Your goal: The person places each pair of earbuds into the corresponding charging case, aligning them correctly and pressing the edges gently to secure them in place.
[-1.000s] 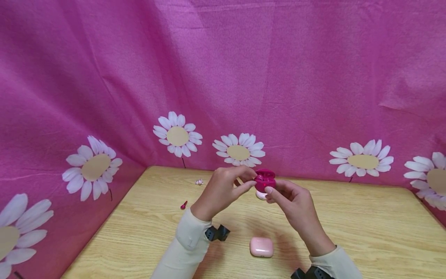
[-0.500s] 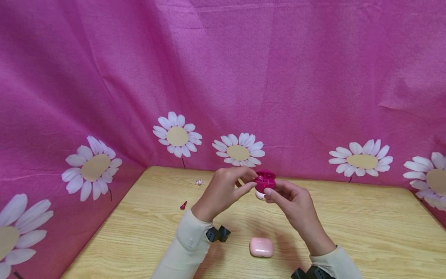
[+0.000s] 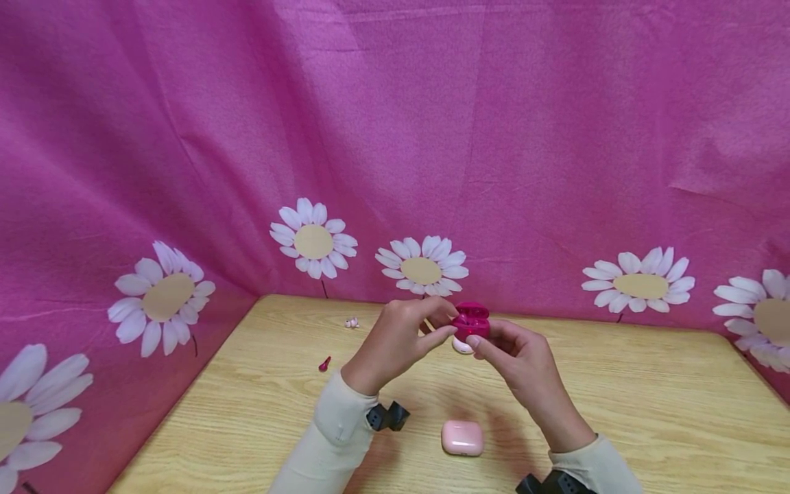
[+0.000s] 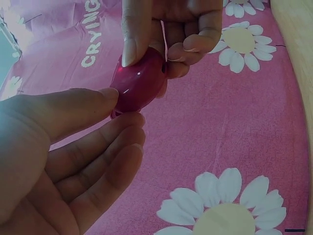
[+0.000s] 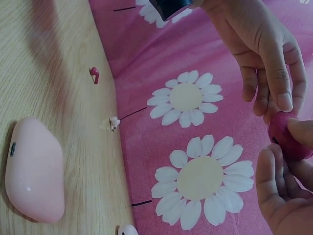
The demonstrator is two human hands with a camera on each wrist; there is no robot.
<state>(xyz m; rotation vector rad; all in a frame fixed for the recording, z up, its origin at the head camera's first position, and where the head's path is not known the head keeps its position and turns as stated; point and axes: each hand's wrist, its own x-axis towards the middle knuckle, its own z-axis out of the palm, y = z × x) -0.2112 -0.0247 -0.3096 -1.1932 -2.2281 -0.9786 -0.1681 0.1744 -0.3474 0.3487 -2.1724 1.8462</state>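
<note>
My left hand (image 3: 395,339) and my right hand (image 3: 521,367) meet above the wooden table (image 3: 648,405), both on the magenta earbud case (image 3: 472,322); its lid stands open. My right fingers (image 4: 132,34) are curled about the case, pinching it from both sides; my left thumb (image 4: 73,110) presses the case's side and my left fingers (image 4: 105,161) lie loosely bent just under it, touching its lower edge. Directly beneath my fingertips a white earbud case (image 3: 461,346) sits on the table, mostly hidden; nearer my wrists, between my forearms, lies a pale pink case (image 3: 462,438), closed. Well apart from my left fingers, toward the daisy-printed pink backdrop (image 3: 395,137), lie a small magenta earbud (image 3: 324,363) and a small white earbud (image 3: 352,322).
</note>
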